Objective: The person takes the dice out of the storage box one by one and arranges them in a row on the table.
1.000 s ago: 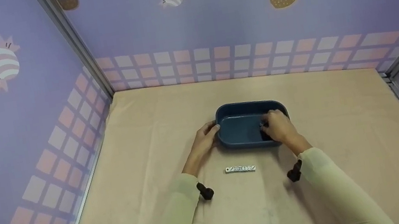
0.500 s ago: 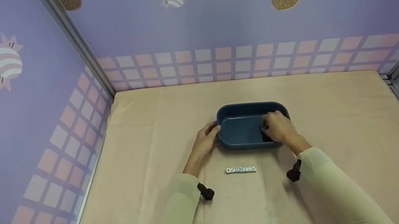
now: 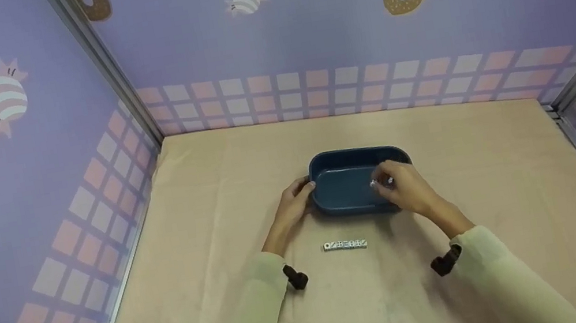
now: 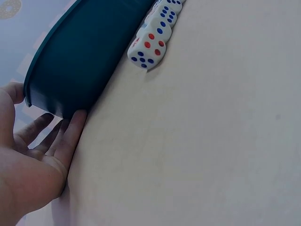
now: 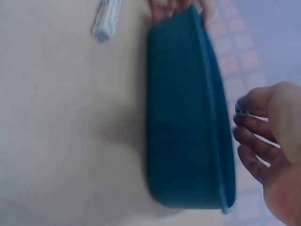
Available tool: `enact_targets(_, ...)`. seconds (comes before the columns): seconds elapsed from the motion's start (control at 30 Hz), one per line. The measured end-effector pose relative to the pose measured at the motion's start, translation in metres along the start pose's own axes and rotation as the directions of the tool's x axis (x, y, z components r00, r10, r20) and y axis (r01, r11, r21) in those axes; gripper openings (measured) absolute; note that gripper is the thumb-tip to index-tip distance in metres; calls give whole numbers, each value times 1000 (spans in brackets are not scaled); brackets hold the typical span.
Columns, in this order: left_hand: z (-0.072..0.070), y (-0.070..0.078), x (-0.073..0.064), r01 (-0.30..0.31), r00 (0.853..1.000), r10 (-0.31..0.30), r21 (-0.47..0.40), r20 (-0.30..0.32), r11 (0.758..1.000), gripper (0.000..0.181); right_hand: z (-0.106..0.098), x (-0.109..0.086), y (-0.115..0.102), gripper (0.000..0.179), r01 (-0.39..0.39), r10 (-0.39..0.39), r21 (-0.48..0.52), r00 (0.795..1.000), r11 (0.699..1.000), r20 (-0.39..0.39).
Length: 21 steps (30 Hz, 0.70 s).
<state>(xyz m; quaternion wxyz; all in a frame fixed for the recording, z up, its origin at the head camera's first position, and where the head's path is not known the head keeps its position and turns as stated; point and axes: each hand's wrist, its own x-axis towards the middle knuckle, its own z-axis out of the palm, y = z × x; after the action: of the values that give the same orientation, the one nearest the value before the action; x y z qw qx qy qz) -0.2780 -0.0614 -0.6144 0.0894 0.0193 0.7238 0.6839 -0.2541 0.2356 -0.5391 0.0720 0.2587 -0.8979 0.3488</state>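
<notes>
A dark blue oval-cornered tub (image 3: 348,186) stands on the cloth. At its left end my left hand (image 3: 293,205) holds it, thumb at the rim and fingers along the outer wall, as the left wrist view shows. Over the right end of the tub is my right hand (image 3: 406,186), pinching a small white die (image 5: 241,109) between thumb and forefinger; its other fingers are loosely curled. A second pale spot shows by this hand in the head view, too small to make out. In front of the tub lies a straight row of white dice (image 3: 345,245) with red and blue pips.
A beige cloth (image 3: 248,203) covers the table. Purple walls (image 3: 323,21) with printed sweets, doughnuts and checks enclose it at the back and sides, with metal posts (image 3: 102,64) in the corners.
My right hand has lifted up out of the tub with the die in its fingertips, and its wrist has swung to the right. The left hand, tub and dice row stay put.
</notes>
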Motion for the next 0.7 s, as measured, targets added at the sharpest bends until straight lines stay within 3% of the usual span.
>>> enact_targets(0.27,1,-1,0,20,1000,-19,-66,19,998,51,11,-43,-25,13,134,-134,12,991,991,-7)
enact_targets(0.47,1,-1,0,20,1000,-19,-39,17,999,51,33,-72,-22,19,109,-112,44,992,993,56)
enact_targets(0.7,1,0,0,15,1000,-15,-37,16,999,50,56,-85,-12,18,73,-78,68,994,995,83)
